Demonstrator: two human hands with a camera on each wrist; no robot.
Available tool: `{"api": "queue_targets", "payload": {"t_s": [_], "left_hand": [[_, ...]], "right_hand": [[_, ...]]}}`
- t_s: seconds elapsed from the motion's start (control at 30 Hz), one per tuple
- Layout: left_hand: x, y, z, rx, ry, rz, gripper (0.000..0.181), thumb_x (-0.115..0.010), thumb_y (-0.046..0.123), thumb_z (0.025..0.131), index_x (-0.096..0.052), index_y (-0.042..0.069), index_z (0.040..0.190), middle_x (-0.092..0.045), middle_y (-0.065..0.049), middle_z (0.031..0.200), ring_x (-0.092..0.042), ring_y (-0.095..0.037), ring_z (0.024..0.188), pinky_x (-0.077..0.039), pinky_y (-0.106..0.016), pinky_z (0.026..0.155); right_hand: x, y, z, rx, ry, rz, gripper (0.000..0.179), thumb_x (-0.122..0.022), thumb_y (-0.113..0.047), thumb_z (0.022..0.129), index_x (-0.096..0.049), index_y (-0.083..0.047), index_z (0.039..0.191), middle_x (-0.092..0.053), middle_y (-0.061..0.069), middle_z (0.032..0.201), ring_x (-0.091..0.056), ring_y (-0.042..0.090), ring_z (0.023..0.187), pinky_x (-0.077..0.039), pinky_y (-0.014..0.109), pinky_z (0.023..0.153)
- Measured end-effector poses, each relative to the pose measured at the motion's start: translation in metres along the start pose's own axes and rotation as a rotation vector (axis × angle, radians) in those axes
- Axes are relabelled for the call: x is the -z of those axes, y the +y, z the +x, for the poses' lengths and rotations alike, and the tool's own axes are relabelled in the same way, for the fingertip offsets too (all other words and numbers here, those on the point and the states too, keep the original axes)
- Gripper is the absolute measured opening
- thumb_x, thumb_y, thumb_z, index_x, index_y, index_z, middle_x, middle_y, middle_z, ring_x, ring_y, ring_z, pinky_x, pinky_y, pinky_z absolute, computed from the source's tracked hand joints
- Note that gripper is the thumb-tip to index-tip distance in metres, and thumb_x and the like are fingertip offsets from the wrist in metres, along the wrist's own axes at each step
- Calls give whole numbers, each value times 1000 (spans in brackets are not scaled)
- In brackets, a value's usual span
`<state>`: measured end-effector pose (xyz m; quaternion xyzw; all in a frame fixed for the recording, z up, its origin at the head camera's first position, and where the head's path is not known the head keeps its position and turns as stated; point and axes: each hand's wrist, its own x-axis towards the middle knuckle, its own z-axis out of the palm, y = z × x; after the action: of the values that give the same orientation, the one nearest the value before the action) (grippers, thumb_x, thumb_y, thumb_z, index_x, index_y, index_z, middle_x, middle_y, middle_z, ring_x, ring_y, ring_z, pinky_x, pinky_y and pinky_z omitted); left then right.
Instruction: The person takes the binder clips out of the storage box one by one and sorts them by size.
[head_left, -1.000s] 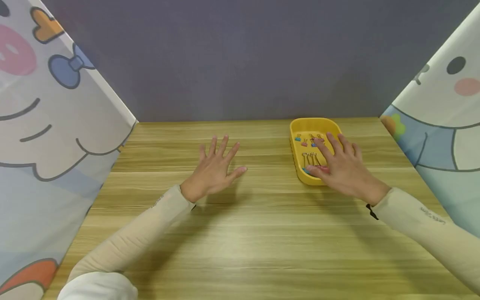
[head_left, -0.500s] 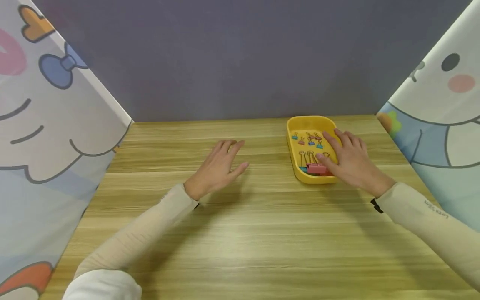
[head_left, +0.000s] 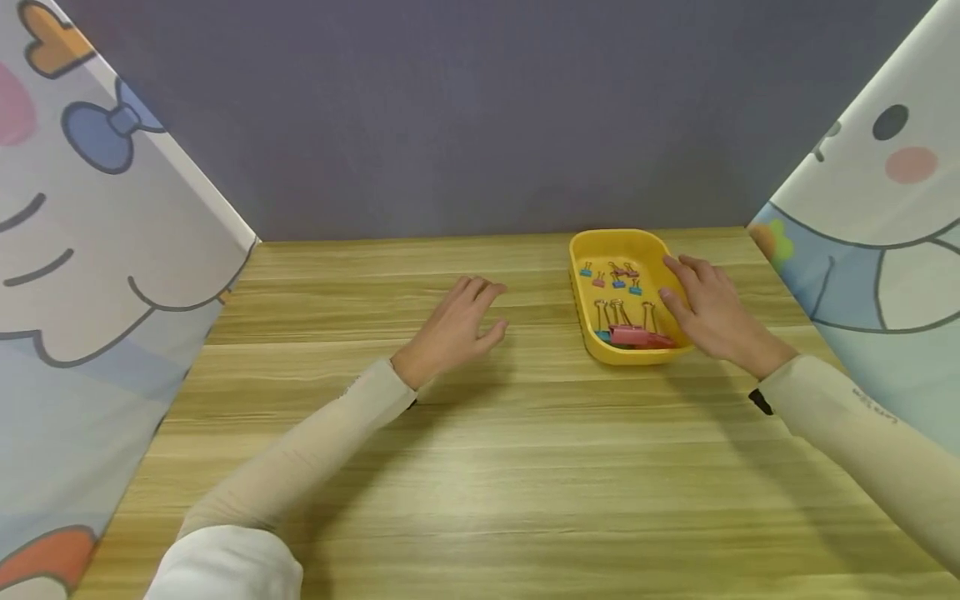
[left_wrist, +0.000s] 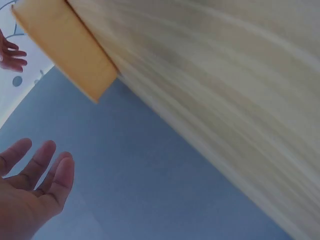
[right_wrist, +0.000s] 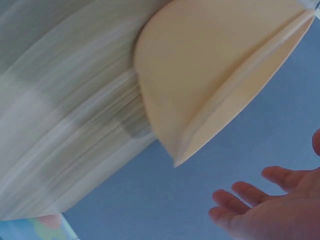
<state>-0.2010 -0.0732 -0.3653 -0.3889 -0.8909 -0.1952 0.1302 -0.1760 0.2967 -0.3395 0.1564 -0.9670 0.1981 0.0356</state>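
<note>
A yellow tray [head_left: 637,358] stands at the back right of the table. In its far part lie several small binder clips [head_left: 618,283] in blue, teal and pink. Larger binder clips, among them a pink one [head_left: 628,336], lie at its near end with their wire handles raised. My right hand [head_left: 712,317] hovers at the tray's right edge, fingers loosely bent and holding nothing. To the left of the tray, my left hand [head_left: 453,333] is held above the table with relaxed fingers and nothing in its grasp. The left wrist view shows those fingers [left_wrist: 37,170] spread apart.
The wooden table [head_left: 480,483] reaches back to a dark grey panel [head_left: 480,117]. Cartoon-printed cloths hang on the left [head_left: 112,258] and right [head_left: 885,200].
My right hand has drawn back to the right, uncovering the clips in the tray. My left hand has shifted right, its fingers less spread. The head view has moved slightly.
</note>
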Motion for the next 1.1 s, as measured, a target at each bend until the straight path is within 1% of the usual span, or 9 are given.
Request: {"api": "queue_targets", "payload": {"t_s": [0.07,0.17,0.27,0.37,0.63,0.83,0.97,1.07,1.1], "left_hand": [[-6,1,4,-21,0,-14,42,-57,23,94,-50,2,129,-52,-10,116,-46,-25,107,-39,-36,92],[-11,4,10,-54,2,-29,40,-56,24,94,-52,2,127,-52,-9,115,-47,-23,105,-39,-35,91],[-12,9,19,-85,1,-42,38,-57,24,94,-54,2,125,-52,-8,115,-47,-23,106,-39,-34,91],[-14,15,26,-97,-14,-60,37,-58,24,94,-55,3,124,-52,-7,115,-46,-22,108,-39,-33,91],[-27,34,51,-72,-111,-93,38,-55,27,95,-53,6,127,-50,-4,120,-42,-19,114,-37,-27,94],[-35,47,69,-101,-157,-76,41,-55,31,96,-51,9,130,-50,-3,123,-42,-18,115,-35,-25,96],[-38,52,78,-123,-183,-59,41,-55,32,96,-52,10,130,-50,-3,124,-44,-17,113,-28,-27,104],[-41,55,85,-135,-219,-70,39,-55,32,96,-53,10,128,-50,-3,125,-44,-17,113,-24,-28,107],[-42,56,87,-139,-229,-73,38,-55,31,96,-54,10,128,-50,-3,126,-43,-18,115,-25,-28,107]], "right_hand": [[1,3,0,-13,-4,12,56,-35,-27,103,-21,7,146,-21,36,142,-20,55,125,-15,65,101],[2,7,0,-34,-20,32,58,-35,-30,103,-21,6,146,-24,35,140,-22,54,125,-15,66,100],[3,12,0,-50,-36,42,59,-35,-33,103,-21,5,146,-27,36,138,-23,54,124,-14,68,98],[3,17,0,-58,-44,48,60,-35,-33,103,-21,5,146,-28,36,136,-24,54,123,-15,67,98],[1,30,-3,-87,-52,71,58,-39,-30,102,-27,10,142,-29,36,133,-30,53,118,-24,64,96],[0,35,-2,-104,-57,72,54,-41,-25,102,-31,11,140,-34,34,129,-41,49,109,-32,63,91],[-1,39,-1,-85,-42,73,47,-42,-18,101,-38,14,135,-40,33,125,-47,46,102,-39,60,85],[-1,42,-1,-72,-36,65,41,-42,-12,100,-42,15,131,-44,32,119,-51,44,96,-42,57,80],[-1,43,-1,-72,-34,63,40,-42,-11,99,-43,15,130,-45,31,117,-51,43,95,-42,57,79]]}}
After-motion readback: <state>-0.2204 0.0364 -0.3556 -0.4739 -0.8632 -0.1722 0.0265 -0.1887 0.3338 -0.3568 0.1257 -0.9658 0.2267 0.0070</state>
